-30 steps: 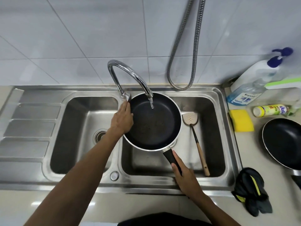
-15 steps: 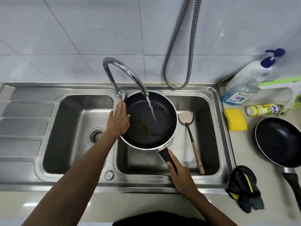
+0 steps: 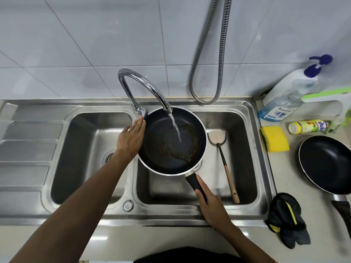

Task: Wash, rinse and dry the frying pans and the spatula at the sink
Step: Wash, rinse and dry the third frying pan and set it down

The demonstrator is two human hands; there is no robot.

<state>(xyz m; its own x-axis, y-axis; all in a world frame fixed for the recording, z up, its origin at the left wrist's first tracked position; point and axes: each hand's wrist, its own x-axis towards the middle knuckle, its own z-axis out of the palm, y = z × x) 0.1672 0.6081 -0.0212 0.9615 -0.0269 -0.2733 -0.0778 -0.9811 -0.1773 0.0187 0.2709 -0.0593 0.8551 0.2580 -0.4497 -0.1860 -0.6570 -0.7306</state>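
A black frying pan point(image 3: 161, 149) with a silver rim is held over the right basin, under the running tap point(image 3: 144, 86). Water pools brownish in the pan's right half. My right hand point(image 3: 210, 204) grips the pan's black handle. My left hand point(image 3: 131, 137) reaches up to the tap lever at the pan's left rim, fingers straight and touching it. A spatula point(image 3: 218, 138) with a wooden handle lies in the right basin, right of the pan. A second black frying pan point(image 3: 326, 164) sits on the counter at the right.
The steel double sink point(image 3: 254, 141) has a left basin with a drain and a ribbed drainboard further left. On the right counter are a yellow sponge point(image 3: 275, 138), a small yellow bottle point(image 3: 307, 126), a soap pump bottle point(image 3: 284, 97) and a dark cloth point(image 3: 286, 219). A shower hose point(image 3: 209, 54) hangs on the tiled wall.
The tap's flow has grown from a trickle to a steady stream, and water now pools in the pan. My left hand stays at the tap lever; my right keeps hold of the handle.
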